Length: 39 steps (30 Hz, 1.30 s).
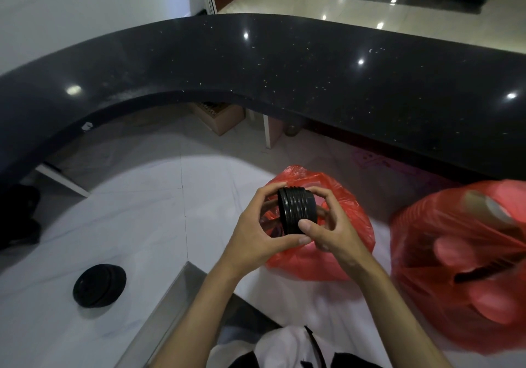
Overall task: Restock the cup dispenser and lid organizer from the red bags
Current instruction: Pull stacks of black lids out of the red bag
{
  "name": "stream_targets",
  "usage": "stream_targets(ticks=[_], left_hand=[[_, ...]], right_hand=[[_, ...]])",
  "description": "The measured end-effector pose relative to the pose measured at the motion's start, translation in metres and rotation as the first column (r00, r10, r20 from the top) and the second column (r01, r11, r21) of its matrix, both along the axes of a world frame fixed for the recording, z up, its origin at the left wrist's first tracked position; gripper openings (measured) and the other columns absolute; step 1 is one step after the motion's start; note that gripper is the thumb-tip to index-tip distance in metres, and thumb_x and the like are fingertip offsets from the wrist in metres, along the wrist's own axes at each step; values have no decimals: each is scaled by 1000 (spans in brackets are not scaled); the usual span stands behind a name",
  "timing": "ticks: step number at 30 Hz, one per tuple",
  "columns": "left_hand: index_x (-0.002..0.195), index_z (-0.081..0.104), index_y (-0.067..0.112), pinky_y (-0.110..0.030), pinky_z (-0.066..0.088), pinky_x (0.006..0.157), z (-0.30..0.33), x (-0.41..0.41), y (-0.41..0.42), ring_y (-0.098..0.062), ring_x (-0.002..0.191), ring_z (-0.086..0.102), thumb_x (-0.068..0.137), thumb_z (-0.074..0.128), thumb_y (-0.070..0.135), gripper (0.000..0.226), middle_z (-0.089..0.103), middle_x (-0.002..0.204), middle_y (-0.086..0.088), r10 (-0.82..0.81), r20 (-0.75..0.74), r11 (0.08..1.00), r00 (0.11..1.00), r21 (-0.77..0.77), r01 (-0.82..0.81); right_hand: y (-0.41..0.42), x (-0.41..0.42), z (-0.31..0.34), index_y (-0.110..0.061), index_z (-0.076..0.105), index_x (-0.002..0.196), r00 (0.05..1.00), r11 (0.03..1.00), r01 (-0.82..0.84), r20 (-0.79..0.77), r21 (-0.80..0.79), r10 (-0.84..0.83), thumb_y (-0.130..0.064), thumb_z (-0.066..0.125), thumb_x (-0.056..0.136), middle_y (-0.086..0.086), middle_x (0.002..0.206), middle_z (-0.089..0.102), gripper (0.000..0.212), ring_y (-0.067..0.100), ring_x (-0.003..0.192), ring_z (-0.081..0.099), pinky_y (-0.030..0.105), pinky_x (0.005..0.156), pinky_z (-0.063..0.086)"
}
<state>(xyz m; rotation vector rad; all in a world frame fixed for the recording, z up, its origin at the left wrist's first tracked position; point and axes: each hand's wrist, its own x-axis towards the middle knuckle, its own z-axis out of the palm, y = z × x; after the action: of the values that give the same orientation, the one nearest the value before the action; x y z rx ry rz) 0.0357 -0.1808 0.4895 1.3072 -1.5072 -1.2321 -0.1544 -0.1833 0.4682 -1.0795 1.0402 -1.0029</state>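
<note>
- Both hands, left [257, 232] and right [331, 229], grip a stack of black lids [296, 211] above a red bag [353, 225].
- White marble counter [142, 211] (glossy) carries another red bag [461, 268] and a second lid stack [99, 285].
- Curved black ledge [284, 68] beyond; tiled floor [341, 0].

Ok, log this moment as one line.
step: lids out of bag | left hand + right hand: gripping black lid stack above red bag | second lid stack: on counter

Single head-worn wide-angle view, pitched forward and down from standing height, close on both hands at lower centre, white marble worktop [142, 225] beneath, curved black counter [284, 68] arcing across the mid-frame, tiled floor [370, 3] beyond at top, edges fisheye-bent.
</note>
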Motion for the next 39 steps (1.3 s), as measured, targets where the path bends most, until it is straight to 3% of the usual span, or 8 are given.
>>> stream_targets(ticks=[8,14,19,21,27,31,35,39], left_hand=[[142,52,34,-34,53,108,1,3,0,-10,135,58,67,101,25,90,61,141,12,-50,86,999,995,-12,51],[140,54,28,-26,55,100,-3,-7,5,-12,130,61,67,101,18,87,64,137,9,41,67,997,997,-63,-37],[138,54,27,-20,54,95,-3,-10,6,-11,128,62,66,101,17,87,63,135,9,89,37,993,995,-86,-85],[139,53,28,-18,53,95,-2,-11,6,-9,128,61,65,101,17,89,62,135,10,108,23,990,994,-92,-106],[145,49,34,-38,55,107,-2,-3,1,-17,134,59,67,102,24,95,59,142,6,-39,71,998,997,-37,41],[146,49,35,-39,52,111,-3,0,1,-13,138,56,66,102,30,95,59,144,9,-75,97,996,992,-38,79],[148,47,36,-39,51,112,-5,0,0,-10,140,53,68,100,35,96,56,147,13,-113,126,992,986,-44,119],[152,45,33,-36,57,104,-8,1,0,-16,141,52,75,97,26,93,50,150,11,-107,103,990,989,-79,115]], right_hand=[[1,-4,1,-30,53,135,997,996,-75,-5,41,75,-43,84,69,1,105,77,74,3,64,66,16,50,45],[2,0,4,-24,56,131,999,999,13,43,52,-15,-29,87,69,6,107,74,70,0,76,71,14,54,50],[3,3,0,-32,58,129,996,997,73,41,27,-74,-40,87,66,-3,116,75,70,16,106,73,26,69,59],[3,4,0,-34,58,127,994,995,96,45,25,-97,-41,87,66,-5,118,74,68,17,109,72,27,70,59],[5,0,-5,-33,57,132,998,999,52,41,-17,-51,-39,88,70,0,127,70,69,24,117,69,38,88,61],[6,-2,-6,-39,60,127,996,999,9,85,34,-12,-35,89,69,6,121,73,65,26,112,72,29,76,60],[5,-5,-4,-35,61,127,996,999,-19,84,28,17,-33,89,66,3,116,75,67,11,97,74,18,67,55],[1,-3,-10,-29,57,135,997,998,-67,49,20,66,-34,90,69,2,125,74,74,21,118,71,37,84,62]])
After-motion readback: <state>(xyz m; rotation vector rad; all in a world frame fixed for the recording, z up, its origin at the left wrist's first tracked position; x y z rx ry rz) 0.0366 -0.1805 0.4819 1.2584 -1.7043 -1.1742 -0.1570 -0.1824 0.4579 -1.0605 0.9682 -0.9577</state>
